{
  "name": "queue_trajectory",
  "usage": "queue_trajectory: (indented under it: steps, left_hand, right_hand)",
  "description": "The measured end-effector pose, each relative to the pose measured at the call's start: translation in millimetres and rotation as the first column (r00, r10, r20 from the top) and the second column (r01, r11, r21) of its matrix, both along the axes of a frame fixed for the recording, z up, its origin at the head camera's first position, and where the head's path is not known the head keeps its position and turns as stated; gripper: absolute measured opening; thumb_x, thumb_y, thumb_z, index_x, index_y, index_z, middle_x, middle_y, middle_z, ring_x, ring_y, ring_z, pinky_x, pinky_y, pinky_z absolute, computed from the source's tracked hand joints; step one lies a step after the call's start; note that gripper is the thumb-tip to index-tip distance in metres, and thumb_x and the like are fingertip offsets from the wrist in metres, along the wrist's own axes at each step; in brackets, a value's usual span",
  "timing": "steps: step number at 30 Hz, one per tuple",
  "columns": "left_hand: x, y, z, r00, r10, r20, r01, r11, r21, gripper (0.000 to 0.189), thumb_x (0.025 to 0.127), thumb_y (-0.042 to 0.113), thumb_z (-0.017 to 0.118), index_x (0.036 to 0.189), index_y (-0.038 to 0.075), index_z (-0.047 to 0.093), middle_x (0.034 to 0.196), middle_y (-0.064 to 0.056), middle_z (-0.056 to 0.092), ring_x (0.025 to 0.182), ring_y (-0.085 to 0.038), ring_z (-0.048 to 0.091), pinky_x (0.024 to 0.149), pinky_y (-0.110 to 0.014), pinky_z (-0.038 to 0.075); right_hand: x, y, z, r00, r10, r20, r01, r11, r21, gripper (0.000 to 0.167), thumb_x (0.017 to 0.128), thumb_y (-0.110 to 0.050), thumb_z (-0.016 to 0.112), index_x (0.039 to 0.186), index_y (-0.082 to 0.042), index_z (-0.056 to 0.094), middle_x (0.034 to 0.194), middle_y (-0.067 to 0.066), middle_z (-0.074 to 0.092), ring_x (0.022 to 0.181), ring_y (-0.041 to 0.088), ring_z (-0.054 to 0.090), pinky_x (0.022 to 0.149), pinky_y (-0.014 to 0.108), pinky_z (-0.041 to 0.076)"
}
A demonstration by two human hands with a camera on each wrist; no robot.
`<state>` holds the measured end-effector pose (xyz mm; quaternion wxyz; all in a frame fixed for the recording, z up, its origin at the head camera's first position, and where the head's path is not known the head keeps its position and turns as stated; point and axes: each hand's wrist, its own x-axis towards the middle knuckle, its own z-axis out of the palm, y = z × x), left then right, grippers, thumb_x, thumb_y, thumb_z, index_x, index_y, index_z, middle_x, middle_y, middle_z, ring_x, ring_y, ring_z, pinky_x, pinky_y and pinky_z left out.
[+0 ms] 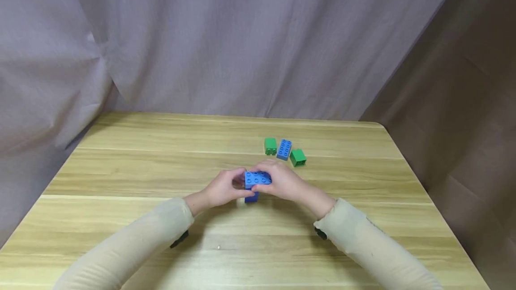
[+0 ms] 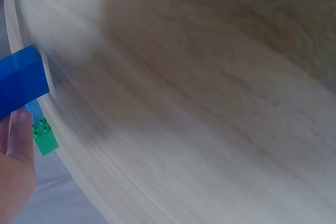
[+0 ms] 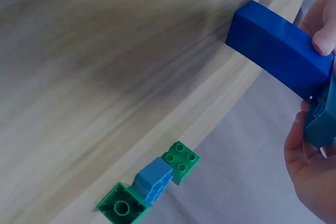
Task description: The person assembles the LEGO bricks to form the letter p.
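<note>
In the head view, my left hand [image 1: 221, 187] pinches an upright dark blue column of toy bricks [image 1: 251, 197], thumb across its near side. A faint seam crosses the dark blue column [image 3: 275, 48] in the right wrist view. My right hand [image 1: 281, 180] grips a lighter blue studded brick [image 1: 256, 178] lying crosswise over the column's top, studs up. Seen from the right wrist, this lighter brick [image 3: 321, 121] is tilted at the column's end, a gap showing between them. Fingers [image 2: 21, 135] of the left hand lie against the column in the left wrist view.
Behind the hands on the wooden table [image 1: 161, 155] lie a green brick [image 1: 270, 145], a blue studded brick [image 1: 284, 149] and another green brick [image 1: 298, 157], its hollow underside turned to the near side. A grey curtain [image 1: 225, 44] hangs behind the table.
</note>
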<state>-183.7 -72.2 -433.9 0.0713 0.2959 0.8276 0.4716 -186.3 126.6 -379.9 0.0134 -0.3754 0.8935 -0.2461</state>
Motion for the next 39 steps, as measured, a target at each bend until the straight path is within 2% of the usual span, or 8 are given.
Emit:
queue_trajectory:
  steps: [8,14,18,22,27,34,39]
  left_hand:
    - [0.2,-0.2,-1.0,1.0,-0.001,-0.005,0.001,1.0,-0.005,0.028,0.081,0.021,0.073,0.099,0.006,0.058,0.098,-0.01,0.069,0.094,-0.021,0.066,0.085,-0.023,0.055]
    - [0.5,0.0,-1.6,1.0,0.002,-0.01,-0.003,1.0,-0.023,0.027,0.082,0.02,0.072,0.101,0.007,0.058,0.1,-0.01,0.069,0.095,-0.021,0.066,0.086,-0.025,0.055]
    - [0.1,0.0,-2.2,1.0,0.007,-0.013,-0.007,0.999,-0.037,0.028,0.083,0.02,0.071,0.103,0.007,0.058,0.101,-0.01,0.068,0.096,-0.021,0.066,0.087,-0.027,0.055]
    - [0.5,0.1,-2.9,1.0,0.02,-0.017,-0.02,0.999,-0.04,0.028,0.082,0.02,0.072,0.102,0.007,0.058,0.1,-0.009,0.068,0.094,-0.02,0.066,0.087,-0.027,0.055]
    - [0.3,0.9,-3.5,0.999,0.021,-0.028,-0.022,1.0,-0.016,0.026,0.081,0.02,0.073,0.097,0.007,0.058,0.098,-0.009,0.069,0.093,-0.02,0.066,0.087,-0.025,0.055]
    - [0.9,0.4,-3.5,0.999,0.021,-0.033,-0.022,1.0,-0.009,0.032,0.081,0.02,0.073,0.105,0.006,0.06,0.098,-0.009,0.069,0.093,-0.02,0.066,0.086,-0.023,0.055]
    - [1.1,0.1,-3.6,0.999,0.021,-0.024,-0.021,1.0,-0.004,0.033,0.081,0.021,0.073,0.107,0.005,0.059,0.099,-0.009,0.069,0.094,-0.02,0.066,0.085,-0.021,0.054]
  right_hand:
    - [-2.2,2.3,-3.0,0.995,-0.027,0.091,0.032,0.998,-0.046,0.037,0.081,-0.026,0.073,0.112,-0.008,0.065,0.111,0.007,0.067,0.104,0.021,0.059,0.086,0.032,0.053]
    - [-2.0,2.6,-5.7,1.0,-0.009,0.029,0.009,1.0,-0.023,0.037,0.08,-0.025,0.074,0.111,-0.008,0.065,0.111,0.009,0.066,0.105,0.023,0.059,0.088,0.036,0.052]
    - [-1.5,1.2,-6.1,1.0,-0.005,-0.028,0.005,1.0,0.008,0.036,0.081,-0.027,0.073,0.11,-0.008,0.064,0.108,0.007,0.067,0.102,0.021,0.06,0.086,0.034,0.052]
    - [-2.5,1.5,-4.7,1.0,-0.017,0.005,0.017,1.0,0.006,0.039,0.081,-0.032,0.072,0.111,-0.009,0.064,0.109,0.005,0.066,0.1,0.018,0.058,0.085,0.031,0.051]
    - [-5.4,1.5,-0.1,0.996,-0.036,0.085,0.041,0.997,-0.062,0.038,0.082,-0.028,0.071,0.114,-0.009,0.064,0.108,0.003,0.065,0.101,0.017,0.057,0.087,0.032,0.051]
    - [-6.8,-3.2,4.9,0.998,0.034,0.06,-0.031,0.998,-0.053,0.031,0.084,-0.025,0.07,0.111,-0.009,0.068,0.11,0.002,0.066,0.106,0.018,0.058,0.09,0.032,0.051]
    - [-5.7,-5.0,6.5,0.999,0.051,0.017,-0.05,0.998,-0.023,0.03,0.084,-0.024,0.07,0.11,-0.008,0.068,0.105,0.002,0.067,0.1,0.016,0.059,0.085,0.029,0.052]
